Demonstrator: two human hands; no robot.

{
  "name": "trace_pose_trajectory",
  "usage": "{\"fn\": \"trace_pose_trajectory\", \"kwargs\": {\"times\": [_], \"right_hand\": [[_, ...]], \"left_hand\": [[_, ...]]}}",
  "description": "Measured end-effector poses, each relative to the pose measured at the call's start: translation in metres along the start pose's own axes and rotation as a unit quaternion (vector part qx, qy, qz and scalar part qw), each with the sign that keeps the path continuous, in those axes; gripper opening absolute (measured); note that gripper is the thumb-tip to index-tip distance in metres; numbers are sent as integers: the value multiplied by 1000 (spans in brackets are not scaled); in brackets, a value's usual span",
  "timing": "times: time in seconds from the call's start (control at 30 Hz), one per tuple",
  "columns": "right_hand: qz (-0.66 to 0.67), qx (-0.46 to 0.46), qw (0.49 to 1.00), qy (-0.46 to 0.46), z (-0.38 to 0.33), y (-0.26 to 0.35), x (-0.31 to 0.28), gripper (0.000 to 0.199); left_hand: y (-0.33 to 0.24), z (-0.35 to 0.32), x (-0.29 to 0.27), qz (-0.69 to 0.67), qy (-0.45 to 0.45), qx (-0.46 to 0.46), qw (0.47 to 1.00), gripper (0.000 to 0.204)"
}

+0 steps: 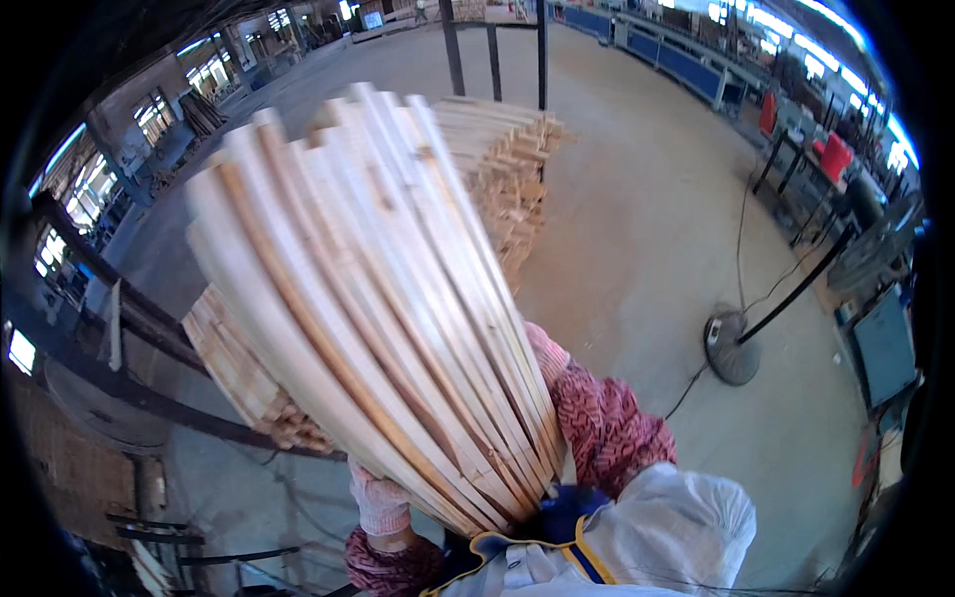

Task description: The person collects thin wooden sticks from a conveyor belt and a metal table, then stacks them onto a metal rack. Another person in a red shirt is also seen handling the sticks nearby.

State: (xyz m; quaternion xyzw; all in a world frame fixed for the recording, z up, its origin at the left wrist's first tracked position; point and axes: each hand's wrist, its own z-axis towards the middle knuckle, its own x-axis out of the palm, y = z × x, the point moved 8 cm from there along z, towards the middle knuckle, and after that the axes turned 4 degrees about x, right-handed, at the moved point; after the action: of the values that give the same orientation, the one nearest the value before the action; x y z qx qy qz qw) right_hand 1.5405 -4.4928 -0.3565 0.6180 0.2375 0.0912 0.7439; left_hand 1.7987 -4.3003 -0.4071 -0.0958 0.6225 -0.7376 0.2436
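Concrete floor [637, 229] stretches across a wide workshop, with a pedestal fan [796, 298] standing off to the right and stacked wooden strips [507, 169] piled ahead. Against the person's chest leans a bundle of long pale wooden slats [368, 308], fanning up and away. The gloved left hand [380, 499] clasps its lower end from beneath, while the right hand [545, 350] wraps around its far side, its fingers hidden.

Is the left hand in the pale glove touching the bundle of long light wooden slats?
Touching. The head view shows the gloved left hand pressed against the underside of the bundle of wooden slats, with no gap between them.
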Motion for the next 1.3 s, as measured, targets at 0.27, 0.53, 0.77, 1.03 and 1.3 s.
{"fn": "trace_pose_trajectory", "kwargs": {"times": [0.27, 0.53, 0.77, 1.03, 1.3], "right_hand": [[23, 100, 983, -155, 79, -22, -43, 43], [-9, 149, 969, -197, 180, -72, -196, 44], [-18, 111, 981, -161, 322, -88, -300, 44], [-31, -12, 999, 21, 529, -88, -367, 45], [-14, -81, 984, 158, 661, -69, -326, 45]], "left_hand": [[9, 218, 85, -30, 246, 49, 967, 57], [-68, 333, 294, -732, 427, 70, 526, 93], [-68, 457, 378, -430, 353, -68, 828, 84], [-67, 578, 420, -429, 154, 96, 885, 72], [-50, 649, 381, -367, -55, 3, 929, 102]]}}
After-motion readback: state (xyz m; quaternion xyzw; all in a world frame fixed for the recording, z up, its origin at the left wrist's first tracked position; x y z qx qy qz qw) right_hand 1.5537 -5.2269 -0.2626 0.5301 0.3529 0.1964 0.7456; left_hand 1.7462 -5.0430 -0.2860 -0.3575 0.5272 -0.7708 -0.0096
